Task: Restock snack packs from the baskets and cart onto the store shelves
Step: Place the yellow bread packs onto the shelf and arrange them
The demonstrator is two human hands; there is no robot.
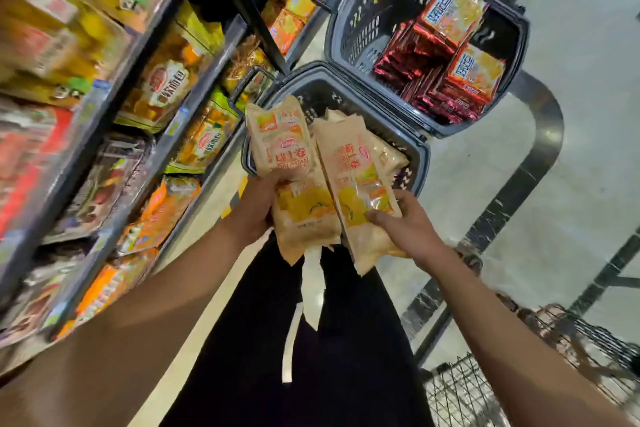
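From the head camera, the person's left hand point(254, 210) grips the lower half of a tan snack pack point(287, 163), fingers curled round its left edge so the pack stands up and away from the wrist. Just to the right, the right hand point(403, 227) pinches a second tan pack point(353, 184), thumb lying across its yellow front and the fingers hidden behind it. The two packs touch along their inner edges, forming a shallow V between the hands.

Directly beyond both hands, partly covered by the held packs, sits a grey basket point(408, 121) with more tan packs point(388, 152) inside it. Farther out, past the right hand, a second grey basket point(519, 45) holds stacked red and orange packs point(446, 55), some standing on edge.

To the left of the left hand run the store shelves point(145, 135), blurred but stocked with orange, yellow and green bagged goods. Below the right forearm, a black wire cart point(460, 392) shows at the frame's lower edge. The person's dark trousers point(346, 340) fill the space between the forearms.
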